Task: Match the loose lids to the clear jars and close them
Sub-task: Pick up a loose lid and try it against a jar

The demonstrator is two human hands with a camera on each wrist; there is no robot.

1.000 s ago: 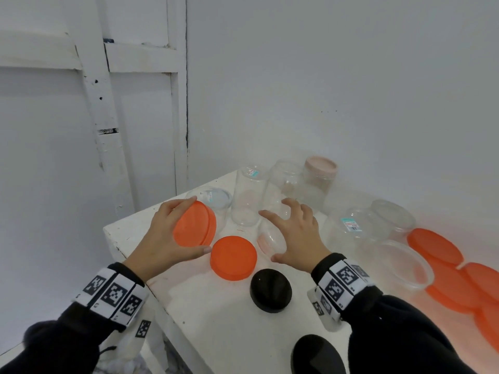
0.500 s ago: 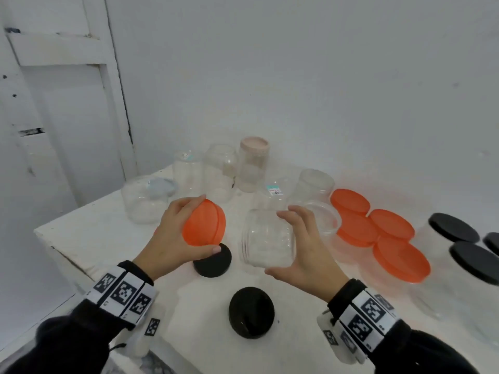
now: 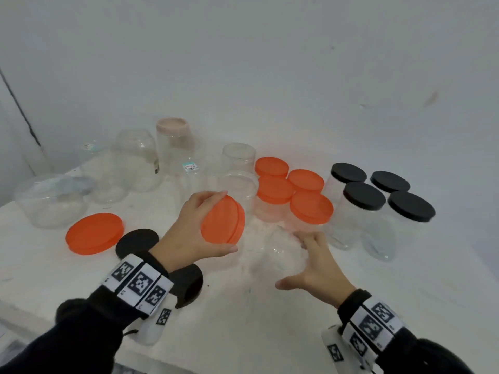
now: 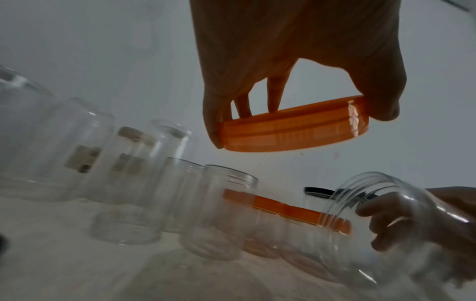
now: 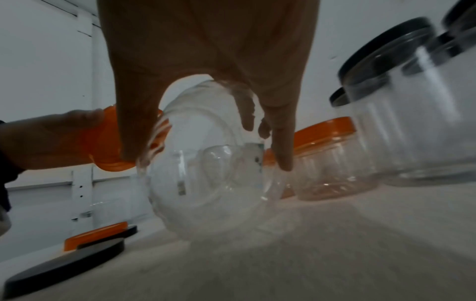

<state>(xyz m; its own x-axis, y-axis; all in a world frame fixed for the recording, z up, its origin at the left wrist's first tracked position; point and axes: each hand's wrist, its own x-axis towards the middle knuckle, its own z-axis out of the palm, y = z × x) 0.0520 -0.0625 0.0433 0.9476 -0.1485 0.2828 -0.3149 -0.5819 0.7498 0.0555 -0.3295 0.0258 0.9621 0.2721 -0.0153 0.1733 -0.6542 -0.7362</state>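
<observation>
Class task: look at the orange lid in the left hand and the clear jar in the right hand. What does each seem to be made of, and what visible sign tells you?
Orange lid: likely plastic; opaque, even colour, ridged rim with a glossy glint.
Clear jar: see-through with moulded neck threads; probably clear plastic, though glass cannot be ruled out.

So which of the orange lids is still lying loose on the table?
The orange lid at the far left, lying flat beside two black lids. The left hand grips another orange lid; the other four cap jars.
</observation>
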